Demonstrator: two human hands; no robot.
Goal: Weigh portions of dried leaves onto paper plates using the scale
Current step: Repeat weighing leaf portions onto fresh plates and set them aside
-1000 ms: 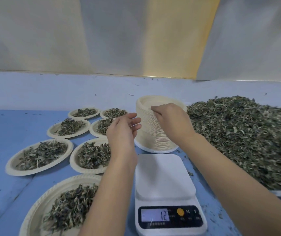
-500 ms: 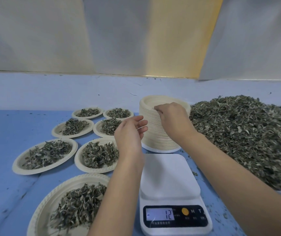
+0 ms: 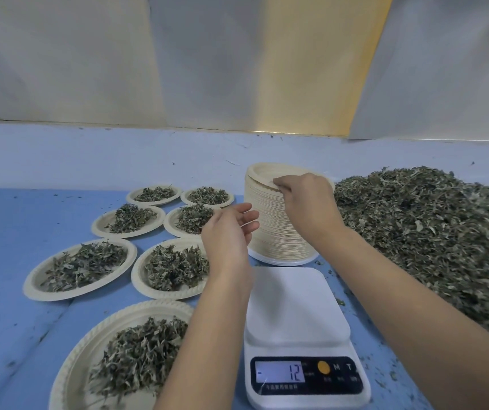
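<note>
Head view: the right hand (image 3: 308, 205) pinched the rim of the top plate (image 3: 262, 175) on the far stack (image 3: 269, 232); the left hand (image 3: 228, 232) hovered beside it, fingers loosely open.

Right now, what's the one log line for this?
step: take plate | right hand: pinches top plate of stack | left hand: open, by stack | scale: bare, shows -12
</note>
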